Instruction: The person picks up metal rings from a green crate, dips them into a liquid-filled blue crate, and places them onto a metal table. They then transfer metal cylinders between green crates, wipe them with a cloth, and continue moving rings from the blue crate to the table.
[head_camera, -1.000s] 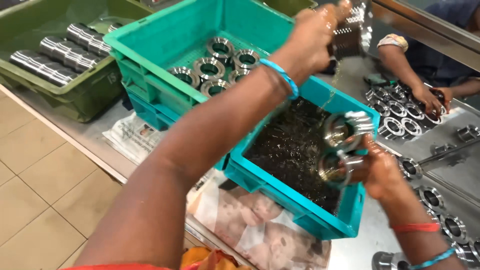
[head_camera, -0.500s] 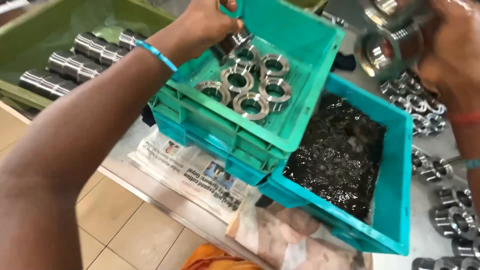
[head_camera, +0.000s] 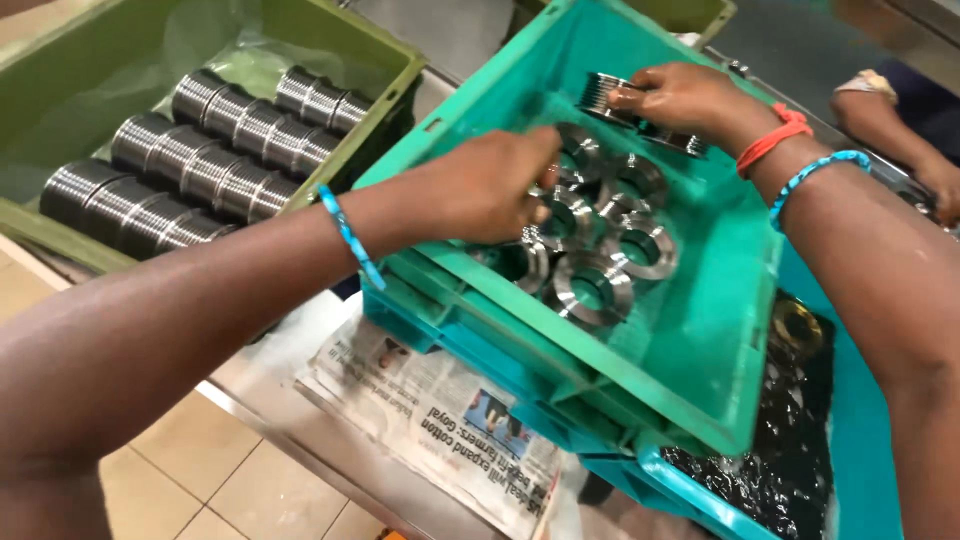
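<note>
Left hand (head_camera: 490, 185) is down inside the green plastic crate (head_camera: 700, 350), fingers curled over the cluster of shiny machined steel rings (head_camera: 595, 285) on the crate floor; its fingertips press on a ring in the middle of the group, though whether it actually pinches one is hard to tell from here. Right hand (head_camera: 680, 100) is at the far wall of the same crate, closed around a ribbed, finned steel part (head_camera: 600, 92) and holding it tilted just above the rings. The two hands sit near each other, the rings between and below them.

Room to move: the crate's walls slope up on every side, tight around the left wrist at the near-left rim, with bare green floor open to the right of the rings. This crate rests tilted on top of a blue plastic crate (head_camera: 860, 470), whose dark, wet, glistening bottom (head_camera: 790, 440) shows at lower right with a brass-coloured ring (head_camera: 797, 322) lying in it.

Further out, an olive-green tray (head_camera: 60, 230) on the left holds rows of grooved steel cylinders (head_camera: 190, 165) on clear plastic sheeting. A creased newspaper (head_camera: 440, 420) with colour pictures lies flat on the metal bench under the crates. Top right, another person's hand (head_camera: 935, 180) rests on the bench.
</note>
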